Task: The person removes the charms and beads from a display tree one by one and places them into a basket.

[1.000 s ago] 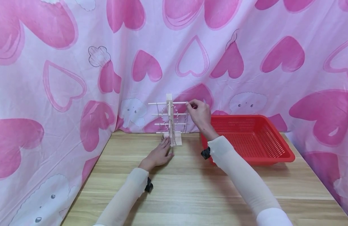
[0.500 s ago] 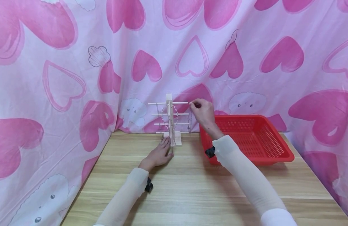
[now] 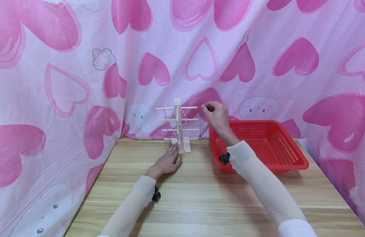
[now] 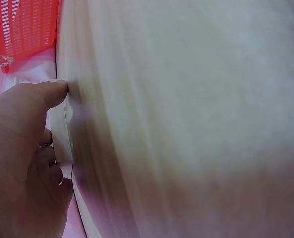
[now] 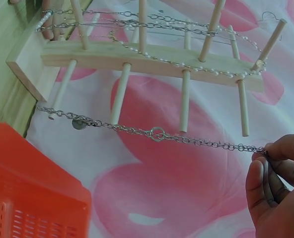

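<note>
My right hand (image 3: 218, 115) pinches a silver chain necklace (image 5: 157, 133) between thumb and fingers. The doubled chain hangs just off the right-hand peg ends of a pale wooden jewelry rack (image 3: 177, 102), and in the right wrist view it carries a ring and a small round pendant (image 5: 79, 123). Palm down at the foot of the rack lies my left hand (image 3: 166, 163), its fingers extended onto the base. A beaded necklace (image 5: 230, 75) with pearl-like beads and other silver chains (image 5: 167, 28) hang on the rack's other pegs.
A red plastic basket (image 3: 289, 168) with perforated sides stands right of the rack, below my right forearm. Pink heart-print cloth (image 3: 152, 69) hangs close behind the rack and along both sides of the wooden table (image 3: 200, 204).
My right hand has moved right and slightly up from the end of the top peg, drawing the silver chain necklace away from the rack. The left hand has stayed in place.
</note>
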Motion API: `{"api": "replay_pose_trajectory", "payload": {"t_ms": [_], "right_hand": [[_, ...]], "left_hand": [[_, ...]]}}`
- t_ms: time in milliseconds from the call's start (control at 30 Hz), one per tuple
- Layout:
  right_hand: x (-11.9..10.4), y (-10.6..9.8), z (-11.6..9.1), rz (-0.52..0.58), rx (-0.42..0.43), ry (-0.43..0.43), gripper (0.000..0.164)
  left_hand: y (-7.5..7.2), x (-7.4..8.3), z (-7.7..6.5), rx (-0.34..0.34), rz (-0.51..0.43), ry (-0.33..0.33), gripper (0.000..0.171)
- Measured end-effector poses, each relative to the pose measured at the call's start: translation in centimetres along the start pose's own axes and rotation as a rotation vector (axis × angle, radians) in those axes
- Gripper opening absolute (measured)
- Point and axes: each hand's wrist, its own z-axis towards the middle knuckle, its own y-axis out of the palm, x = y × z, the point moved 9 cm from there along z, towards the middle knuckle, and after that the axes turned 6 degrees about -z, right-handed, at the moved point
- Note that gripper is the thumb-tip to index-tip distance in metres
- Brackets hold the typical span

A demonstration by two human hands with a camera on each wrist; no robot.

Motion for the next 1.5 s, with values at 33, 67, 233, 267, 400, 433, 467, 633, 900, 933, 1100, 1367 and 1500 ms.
{"api": "replay_pose_trajectory", "payload": {"t_ms": [33,67,233,267,400,433,467,633,900,933,1100,1367,1500], "right_hand": [[-0.1,-0.1,0.0,-0.002,0.001,-0.006,0.018],[-0.2,-0.3,0.1,-0.001,0.002,-0.015,0.018],[-1.0,-1.3,0.4,-0.006,0.014,-0.059,0.018],[-1.1,-1.5,0.5,-0.007,0.016,-0.064,0.017],[-1.6,-2.5,0.8,-0.020,0.021,-0.076,0.018],[-1.7,-2.8,0.9,-0.020,0.021,-0.079,0.018],[-1.7,-3.0,1.0,-0.022,0.021,-0.083,0.018],[-2.0,-4.4,1.3,-0.032,0.034,-0.105,0.018],[-2.0,-6.7,1.3,-0.034,0.095,-0.161,0.012],[-2.0,-7.0,1.3,-0.037,0.102,-0.166,0.012],[-1.5,-8.3,1.3,-0.071,0.125,-0.174,0.012],[-0.4,-9.8,1.4,-0.131,0.130,-0.143,0.015],[0.2,-10.5,1.5,-0.149,0.145,-0.138,0.015]], "left_hand": [[0.0,0.0,0.0,-0.001,0.000,0.000,0.079],[0.0,0.0,0.0,-0.004,0.000,-0.001,0.079],[0.1,0.0,0.0,-0.003,-0.005,-0.004,0.079],[0.1,0.0,0.0,-0.004,-0.006,-0.005,0.080],[0.1,0.0,-0.1,0.000,-0.019,-0.001,0.079],[0.1,0.0,-0.1,0.000,-0.021,-0.001,0.079],[0.1,0.0,-0.1,-0.003,-0.018,-0.003,0.079],[0.1,-0.1,-0.1,-0.006,-0.008,-0.009,0.079],[0.0,0.0,-0.2,0.000,-0.015,-0.013,0.078],[0.1,0.0,-0.2,-0.002,-0.009,-0.014,0.078],[0.0,0.0,-0.2,-0.001,-0.002,-0.003,0.079],[0.2,-0.1,-0.1,0.011,-0.016,0.007,0.078],[0.2,-0.1,0.0,0.009,-0.011,0.004,0.078]]}}
